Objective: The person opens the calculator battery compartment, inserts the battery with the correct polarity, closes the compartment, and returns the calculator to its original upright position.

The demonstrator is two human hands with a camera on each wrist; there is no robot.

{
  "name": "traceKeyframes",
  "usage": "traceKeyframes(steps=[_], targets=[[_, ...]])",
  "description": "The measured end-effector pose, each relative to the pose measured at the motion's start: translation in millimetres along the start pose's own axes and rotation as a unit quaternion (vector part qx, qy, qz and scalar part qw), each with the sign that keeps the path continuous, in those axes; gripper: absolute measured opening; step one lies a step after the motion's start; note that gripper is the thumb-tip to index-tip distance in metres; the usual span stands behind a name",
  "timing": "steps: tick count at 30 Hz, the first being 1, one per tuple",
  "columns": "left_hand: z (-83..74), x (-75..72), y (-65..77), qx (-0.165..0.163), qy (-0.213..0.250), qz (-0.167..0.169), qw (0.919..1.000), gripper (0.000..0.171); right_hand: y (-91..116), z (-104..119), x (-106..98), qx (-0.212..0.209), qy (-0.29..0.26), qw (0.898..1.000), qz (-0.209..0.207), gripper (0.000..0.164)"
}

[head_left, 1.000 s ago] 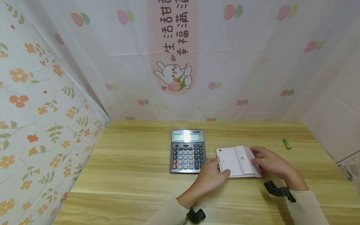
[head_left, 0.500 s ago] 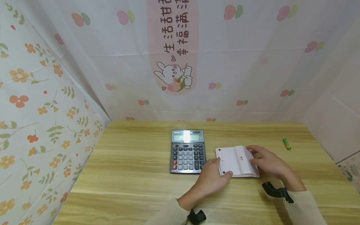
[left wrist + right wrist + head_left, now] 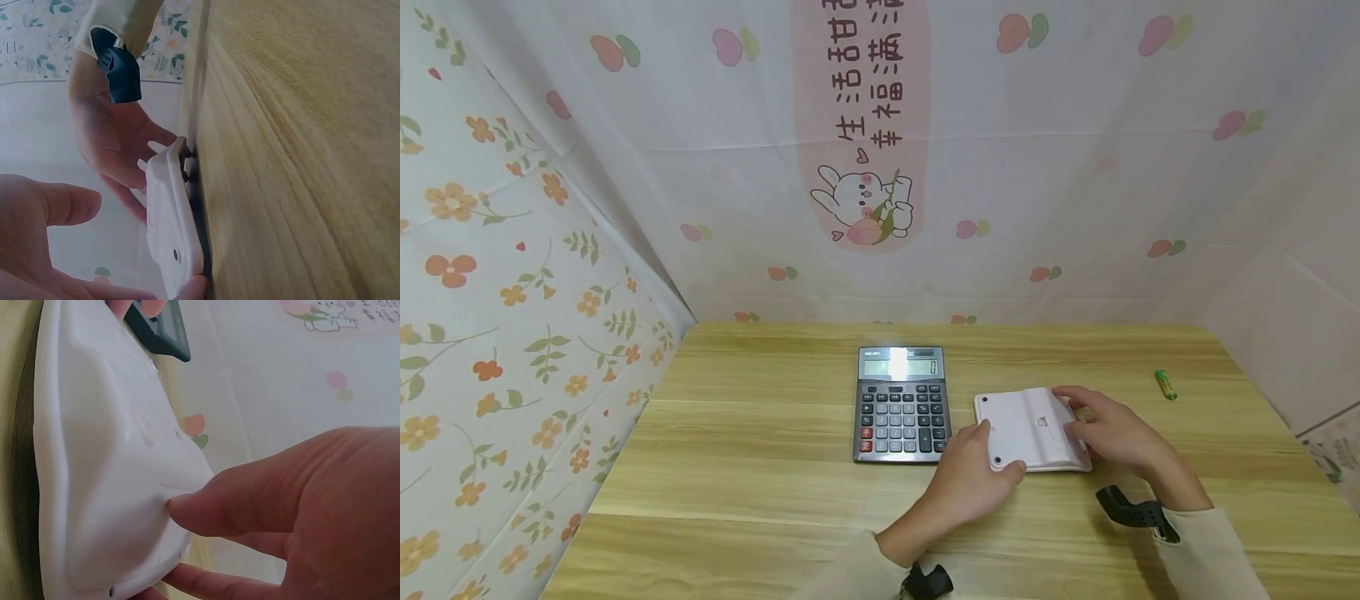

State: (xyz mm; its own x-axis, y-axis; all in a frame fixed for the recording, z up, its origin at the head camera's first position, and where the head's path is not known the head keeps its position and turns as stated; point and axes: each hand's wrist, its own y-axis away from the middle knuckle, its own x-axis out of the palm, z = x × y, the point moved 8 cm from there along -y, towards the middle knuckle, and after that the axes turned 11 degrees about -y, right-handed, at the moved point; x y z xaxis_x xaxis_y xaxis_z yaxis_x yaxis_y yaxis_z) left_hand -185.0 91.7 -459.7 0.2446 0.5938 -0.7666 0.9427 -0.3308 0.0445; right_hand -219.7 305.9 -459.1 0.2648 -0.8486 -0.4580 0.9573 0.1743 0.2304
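Note:
A pale pinkish-white calculator (image 3: 1018,429) lies back side up on the wooden table, its raised ridge toward the right end and small dark feet at the left corners. My left hand (image 3: 973,475) holds its left end, with fingertips at the edge in the left wrist view. Around the right end, my right hand (image 3: 1116,429) grips, thumb on the raised ridge (image 3: 94,519) and other fingers at the far edge. In the left wrist view the casing (image 3: 165,225) stands slightly off the table along its edge. Its key side is hidden.
Directly left of my left hand, a grey desk calculator (image 3: 898,404) lies face up, its display showing 0. A green battery (image 3: 1166,384) rests on the table (image 3: 737,417) at the right back. Patterned cloth (image 3: 1000,167) hangs behind the table.
The white calculator has shifted slightly left. My right hand has moved a little left along with it, and my left hand has slid slightly right over its edge.

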Motion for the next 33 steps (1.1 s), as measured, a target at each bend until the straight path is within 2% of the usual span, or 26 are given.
traceKeyframes(steps=[4,12,33], targets=[[-0.1,0.3,0.5,0.009,0.003,-0.008,0.9999,0.077,1.0,1.9,0.3,-0.006,0.009,1.000,-0.002,0.058],[-1.0,-1.0,0.3,-0.006,0.001,0.008,1.0000,0.081,0.1,6.1,0.0,-0.024,0.047,0.999,-0.011,0.057],[-0.2,-0.3,0.0,0.001,-0.006,0.005,1.0000,0.079,-0.9,7.6,3.4,-0.019,0.040,0.999,-0.002,0.057]])
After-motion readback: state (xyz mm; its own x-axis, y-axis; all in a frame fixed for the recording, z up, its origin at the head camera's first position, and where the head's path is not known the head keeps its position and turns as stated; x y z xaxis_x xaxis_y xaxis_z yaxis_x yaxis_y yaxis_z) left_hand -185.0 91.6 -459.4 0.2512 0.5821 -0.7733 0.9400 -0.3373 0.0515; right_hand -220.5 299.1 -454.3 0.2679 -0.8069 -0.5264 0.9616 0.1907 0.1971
